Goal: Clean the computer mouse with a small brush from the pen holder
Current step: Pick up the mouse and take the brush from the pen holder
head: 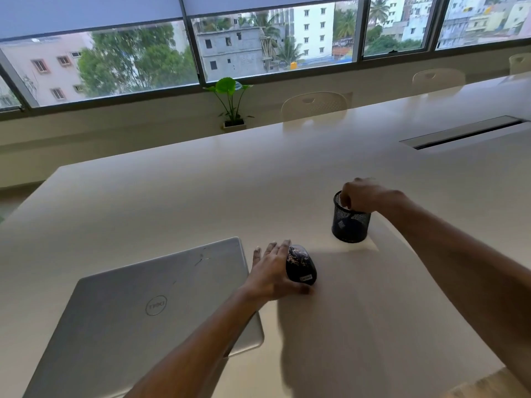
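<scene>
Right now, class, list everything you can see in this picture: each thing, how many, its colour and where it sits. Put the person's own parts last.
Long smooth table: one, cream, fills the foreground.
Closed silver laptop: one, near left of table.
Dark patterned computer mouse: one, black with pale flecks, right of laptop.
Black wire-mesh pen holder: one, beyond the mouse; contents hidden.
Metal cable slot: one, grey, far right in tabletop.
Plastic chairs: at least three, cream, far side.
Small potted plant: one, green, by the window.
Left hand: its grip is on the mouse's side.
Right hand: fingers dipped into the pen holder.
</scene>
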